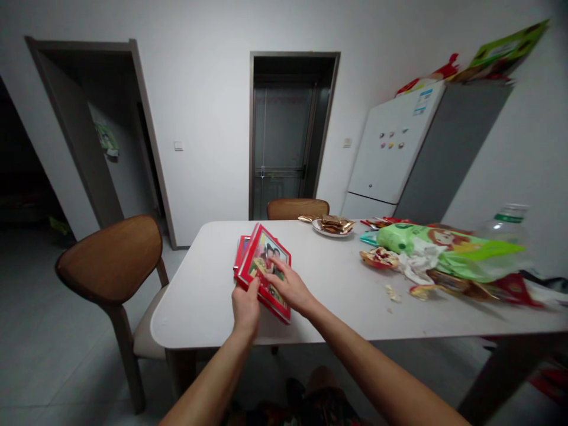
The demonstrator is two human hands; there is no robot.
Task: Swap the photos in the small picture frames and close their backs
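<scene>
A red-bordered photo frame (pixel 277 296) with a picture of people on it is tilted up above the table's left half. My left hand (pixel 247 309) grips its lower left edge, thumb on the front. Across the picture's face lies my right hand (pixel 290 287), its fingers stretched out and touching the surface. Behind the frame, partly hidden, a second red-edged item (pixel 241 251) shows at the left; whether my left hand also holds it, I cannot tell.
The white table (pixel 199 296) carries a plate of wrapped snacks (pixel 333 226), an opened pomegranate (pixel 380 258), crumpled tissue, a green bag (pixel 444 242) and a clear bottle (pixel 508 228). Wooden chairs stand at the left (pixel 110 260) and far side (pixel 298 208). A fridge (pixel 390 148) is behind.
</scene>
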